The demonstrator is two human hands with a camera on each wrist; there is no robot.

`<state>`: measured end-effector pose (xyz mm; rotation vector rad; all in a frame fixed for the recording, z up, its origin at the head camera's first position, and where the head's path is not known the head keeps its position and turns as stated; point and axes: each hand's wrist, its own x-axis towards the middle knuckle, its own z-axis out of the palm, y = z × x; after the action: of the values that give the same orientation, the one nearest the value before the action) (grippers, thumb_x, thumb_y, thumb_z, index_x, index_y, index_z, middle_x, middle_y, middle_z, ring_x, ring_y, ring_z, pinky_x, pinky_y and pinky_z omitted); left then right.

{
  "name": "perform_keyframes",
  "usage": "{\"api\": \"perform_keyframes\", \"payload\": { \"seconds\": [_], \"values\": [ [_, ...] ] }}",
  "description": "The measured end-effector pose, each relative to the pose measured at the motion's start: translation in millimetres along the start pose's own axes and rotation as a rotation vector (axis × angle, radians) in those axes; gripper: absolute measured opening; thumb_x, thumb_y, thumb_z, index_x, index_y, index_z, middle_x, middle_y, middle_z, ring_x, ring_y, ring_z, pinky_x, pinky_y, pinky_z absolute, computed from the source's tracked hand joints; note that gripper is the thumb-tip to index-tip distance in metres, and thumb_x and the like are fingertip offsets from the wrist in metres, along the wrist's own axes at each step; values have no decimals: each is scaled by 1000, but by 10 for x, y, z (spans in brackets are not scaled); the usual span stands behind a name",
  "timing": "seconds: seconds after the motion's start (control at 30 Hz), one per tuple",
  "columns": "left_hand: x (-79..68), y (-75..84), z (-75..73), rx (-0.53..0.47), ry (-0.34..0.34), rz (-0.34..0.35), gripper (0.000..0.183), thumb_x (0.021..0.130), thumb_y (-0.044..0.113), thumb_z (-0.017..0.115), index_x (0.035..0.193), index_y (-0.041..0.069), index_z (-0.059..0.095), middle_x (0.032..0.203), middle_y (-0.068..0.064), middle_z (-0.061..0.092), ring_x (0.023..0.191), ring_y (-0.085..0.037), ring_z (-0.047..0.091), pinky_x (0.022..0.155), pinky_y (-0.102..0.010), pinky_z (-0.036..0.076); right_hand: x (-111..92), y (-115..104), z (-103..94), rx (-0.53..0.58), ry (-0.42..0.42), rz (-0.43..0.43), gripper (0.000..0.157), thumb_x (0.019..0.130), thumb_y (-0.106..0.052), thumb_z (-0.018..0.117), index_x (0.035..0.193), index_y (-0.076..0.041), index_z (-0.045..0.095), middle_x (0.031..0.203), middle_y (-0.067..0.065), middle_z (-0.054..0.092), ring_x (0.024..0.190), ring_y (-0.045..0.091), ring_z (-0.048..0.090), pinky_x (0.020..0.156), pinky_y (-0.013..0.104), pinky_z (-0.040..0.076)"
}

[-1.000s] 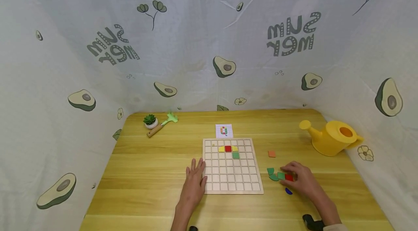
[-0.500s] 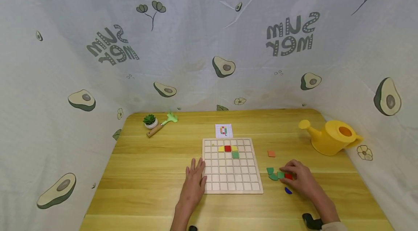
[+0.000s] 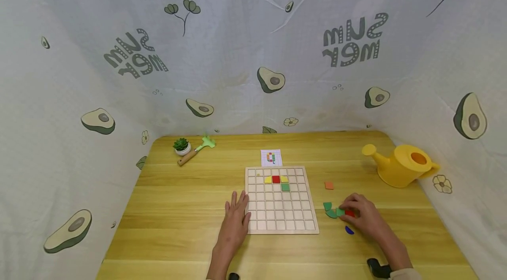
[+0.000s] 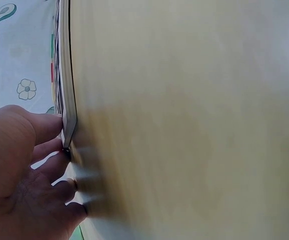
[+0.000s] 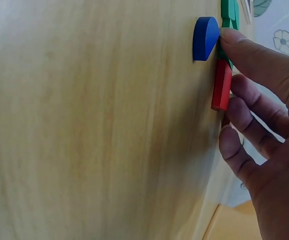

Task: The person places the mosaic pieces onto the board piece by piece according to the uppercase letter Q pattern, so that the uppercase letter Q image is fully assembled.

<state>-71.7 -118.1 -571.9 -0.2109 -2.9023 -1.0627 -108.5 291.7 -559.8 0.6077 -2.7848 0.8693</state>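
Note:
My left hand (image 3: 233,222) lies with fairly straight fingers along the left edge of a wooden grid board (image 3: 283,226); its thumb touches the board's edge (image 4: 68,100) in the left wrist view. On the board sit a red square (image 3: 276,179), two yellow rounded pieces (image 3: 268,180) and a green square (image 3: 285,187). To the right of the board, my right hand (image 3: 365,217) pinches a green square block (image 3: 339,212) between thumb and fingers. A red block (image 5: 222,85) lies beneath its curved fingers. Close to the thumb is a blue half-round block (image 5: 205,39).
Two green curved pieces (image 3: 331,214) lie left of the right hand, and an orange square (image 3: 329,186) farther back. Behind the board is a pattern card (image 3: 271,157). A yellow watering can (image 3: 402,167) stands right; a potted succulent (image 3: 182,146) and a hand rake (image 3: 194,153) are back left.

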Motion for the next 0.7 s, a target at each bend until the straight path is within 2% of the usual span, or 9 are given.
{"api": "perform_keyframes", "payload": {
  "seconds": [0.2, 0.4, 0.7],
  "values": [
    [5, -7, 6, -4, -10, -8, 54, 104, 1, 68, 155, -5, 53, 166, -20, 45, 160, -47, 28, 129, -68, 22, 3, -17, -20, -24, -54, 11, 30, 73, -6, 98, 87, -20, 76, 100, -8, 63, 91, 10, 54, 76, 29, 56],
    [-3, -10, 11, -6, -17, -18, 54, 104, 2, 68, 155, -5, 53, 167, -19, 44, 161, -46, 27, 130, -67, 21, 20, -56, -47, -45, -86, 39, 28, 76, -7, 97, 92, -17, 75, 98, -10, 67, 91, 11, 57, 79, 33, 59],
    [-14, -18, 15, -11, -14, -21, 54, 104, 1, 68, 155, -5, 53, 167, -20, 43, 161, -45, 27, 130, -67, 20, 32, -14, -31, -46, 17, -64, 32, 70, 1, 97, 87, -17, 75, 88, -13, 68, 81, 2, 57, 69, 27, 58]
  ]
}}
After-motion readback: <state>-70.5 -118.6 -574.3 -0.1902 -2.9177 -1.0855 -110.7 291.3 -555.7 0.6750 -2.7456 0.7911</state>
